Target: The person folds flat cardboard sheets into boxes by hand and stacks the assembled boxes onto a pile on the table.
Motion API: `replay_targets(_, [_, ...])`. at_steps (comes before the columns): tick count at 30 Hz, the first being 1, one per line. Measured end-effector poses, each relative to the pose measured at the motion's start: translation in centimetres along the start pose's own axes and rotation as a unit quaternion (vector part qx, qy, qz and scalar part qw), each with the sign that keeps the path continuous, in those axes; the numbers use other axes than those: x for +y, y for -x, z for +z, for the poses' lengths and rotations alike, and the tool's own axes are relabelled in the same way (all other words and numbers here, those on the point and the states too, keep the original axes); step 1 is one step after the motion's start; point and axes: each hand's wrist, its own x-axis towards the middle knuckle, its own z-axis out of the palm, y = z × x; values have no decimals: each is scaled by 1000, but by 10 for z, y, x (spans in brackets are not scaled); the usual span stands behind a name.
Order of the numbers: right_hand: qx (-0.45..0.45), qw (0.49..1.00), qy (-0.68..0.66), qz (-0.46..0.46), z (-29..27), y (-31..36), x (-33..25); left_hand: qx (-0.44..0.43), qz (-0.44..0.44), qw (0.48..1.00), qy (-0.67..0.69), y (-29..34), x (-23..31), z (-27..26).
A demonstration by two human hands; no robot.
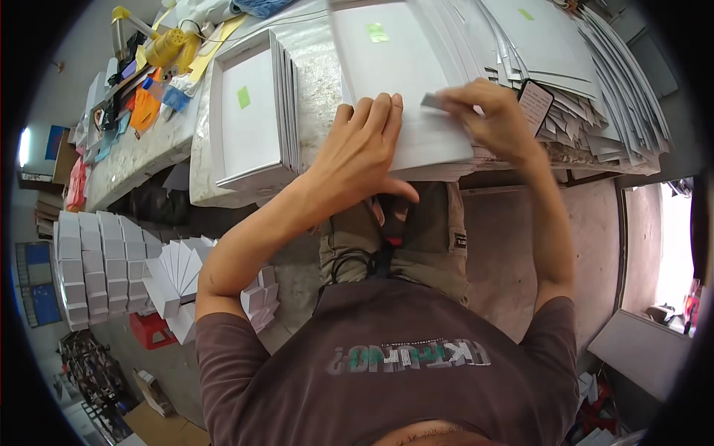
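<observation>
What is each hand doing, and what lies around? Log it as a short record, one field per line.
Left hand: spread, fingers on the large white card
Right hand: pinching a small grey flat piece, motion-blurred
Left of card: stacked white trays, green sticker in the top one
Right of card: phone, piled white sheets
Lower left: white boxes, red stool

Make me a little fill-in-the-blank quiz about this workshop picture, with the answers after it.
1. The grey piece is in the person's ____ hand.
2. The sticker in the tray by the other hand is ____ in colour.
3. The second tray lies to that hand's ____.
4. The lit screen on the table's right side belongs to a ____.

Missing words: right; green; left; phone.
</observation>
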Motion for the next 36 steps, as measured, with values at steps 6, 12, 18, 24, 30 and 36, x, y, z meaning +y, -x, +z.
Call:
replay_targets(6, [130, 987, 86, 29, 26, -26, -24, -79, -74, 993, 36, -13, -20, -5])
replay_targets(12, [204, 964, 166, 28, 51, -19, -22, 8, -77, 994, -74, 4, -22, 20])
replay_targets(18, [272, 961, 39, -9, 29, -54, -83, 48, -34, 998, 35, 3, -63, -74])
replay_targets(24, [140, 977, 72, -140, 122, -126, -167, -40, -157, 987, 12, -12, -297, -56])
replay_targets(30, [-7, 999, -19, -48, 155, -126, -178, -283, -433, 854, -58, 8, -314, -20])
replay_targets(36, [167, 982, 14, -93, 150, -122, -161, -290, -385, 869, -110, 8, -276, -25])
